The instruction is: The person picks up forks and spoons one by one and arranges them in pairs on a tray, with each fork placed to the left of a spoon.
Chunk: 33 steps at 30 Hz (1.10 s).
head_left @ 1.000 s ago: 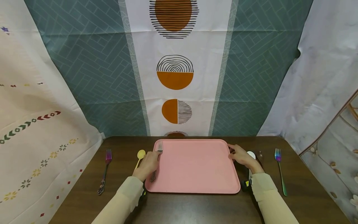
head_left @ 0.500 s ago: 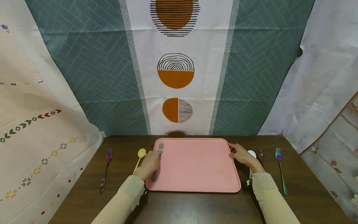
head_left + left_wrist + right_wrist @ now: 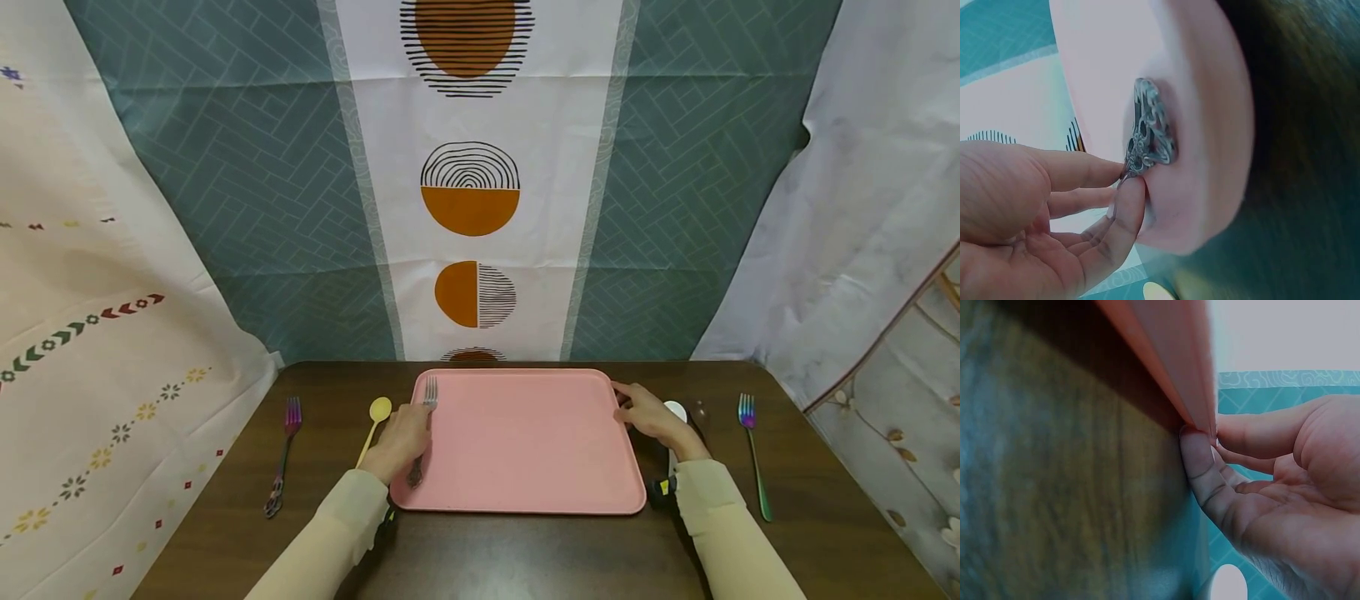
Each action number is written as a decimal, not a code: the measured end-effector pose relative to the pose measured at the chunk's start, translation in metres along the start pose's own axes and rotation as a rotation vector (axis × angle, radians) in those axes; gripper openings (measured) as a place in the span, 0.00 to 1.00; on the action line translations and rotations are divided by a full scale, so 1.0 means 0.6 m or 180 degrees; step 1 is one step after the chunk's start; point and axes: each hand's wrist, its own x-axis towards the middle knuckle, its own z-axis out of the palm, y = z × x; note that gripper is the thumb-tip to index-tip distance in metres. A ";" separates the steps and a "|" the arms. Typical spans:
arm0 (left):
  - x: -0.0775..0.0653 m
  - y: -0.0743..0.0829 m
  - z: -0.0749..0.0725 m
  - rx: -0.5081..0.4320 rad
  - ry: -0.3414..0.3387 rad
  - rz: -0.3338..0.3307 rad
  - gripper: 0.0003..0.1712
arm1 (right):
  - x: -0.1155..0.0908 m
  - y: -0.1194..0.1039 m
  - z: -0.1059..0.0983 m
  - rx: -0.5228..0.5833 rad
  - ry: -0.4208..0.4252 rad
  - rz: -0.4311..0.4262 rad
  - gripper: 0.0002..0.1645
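A fork with silver tines and an ornate, openwork handle lies along the left side of the pink tray. My left hand pinches it around the middle, covering that part in the head view. In the left wrist view, thumb and fingertips grip the fork's handle just inside the tray's raised rim. At the tray's upper right edge, my right hand holds on. The right wrist view has its fingers pinching the tray's rim from both sides.
A yellow spoon lies beside my left wrist, and a purple fork farther left. Partly behind my right wrist are a white spoon and a brown spoon. A rainbow-coloured fork lies at the right of the brown table.
The handle end of the fork in my left hand has swung slightly to the right over the tray. My right hand has kept its hold on the tray's edge.
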 end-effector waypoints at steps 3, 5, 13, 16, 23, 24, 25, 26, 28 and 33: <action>0.001 0.002 0.000 0.0015 -0.0025 0.0021 0.21 | 0.000 0.004 -0.001 -0.0005 0.0020 -0.0001 0.42; 0.000 0.001 -0.001 0.0054 -0.0019 0.0055 0.18 | 0.001 0.004 0.000 -0.0008 0.0023 -0.0003 0.42; -0.002 -0.003 0.002 0.0040 0.0004 0.0102 0.08 | 0.001 0.001 -0.001 -0.0019 0.0026 0.0001 0.42; -0.001 -0.002 0.002 0.0075 0.0030 0.0113 0.08 | 0.000 0.001 -0.002 -0.0014 0.0022 -0.0004 0.41; -0.002 -0.002 0.006 0.0031 0.0041 0.0087 0.07 | 0.000 0.003 -0.003 0.0000 0.0018 -0.0005 0.42; -0.002 -0.002 0.007 0.0039 0.0046 0.0101 0.06 | -0.001 0.003 -0.003 0.0004 0.0012 -0.0017 0.42; -0.003 -0.002 0.006 0.0050 0.0054 0.0123 0.06 | -0.001 0.003 -0.003 0.0009 0.0008 -0.0021 0.42; -0.004 -0.002 0.006 0.0068 0.0070 0.0149 0.05 | 0.000 0.003 -0.003 0.0019 0.0004 -0.0028 0.42; -0.005 -0.002 0.004 0.0114 0.0098 0.0197 0.05 | -0.001 0.004 -0.003 0.0036 -0.0003 -0.0038 0.42; -0.008 -0.002 0.001 0.0073 0.0118 0.0199 0.06 | -0.002 0.003 -0.003 0.0051 0.0020 -0.0069 0.41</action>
